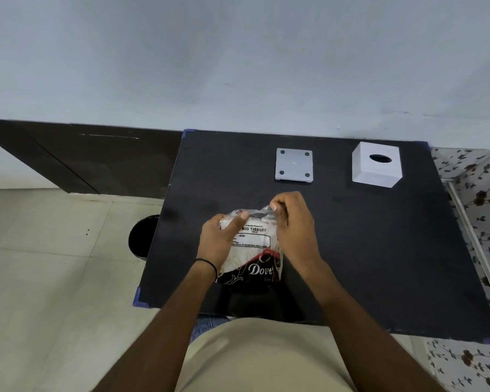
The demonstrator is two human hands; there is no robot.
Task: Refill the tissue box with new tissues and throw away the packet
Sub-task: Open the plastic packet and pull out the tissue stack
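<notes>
One tissue packet [252, 250], one white tissue box [376, 168] and one flat white square plate [294, 164] with four dark dots at its corners are on or over the black table [379, 250]. One dark round bin [142, 236] stands on the floor to the left of the left hand, partly under the table edge.

The packet sits between the two hands, its long axis running from the person's body out toward the wall. Its dark printed end is nearest the body and its clear plastic end points away.

The left hand [218, 239], with a thin black band [210, 264] at the wrist, grips the packet's left side, thumb laid across the front. The right hand [292, 224] arches over the far end, thumb and fingers pinching the clear plastic. Both forearms reach forward and converge.

The plate lies beyond the right hand. The box stands farther right, its oval hole facing up.
</notes>
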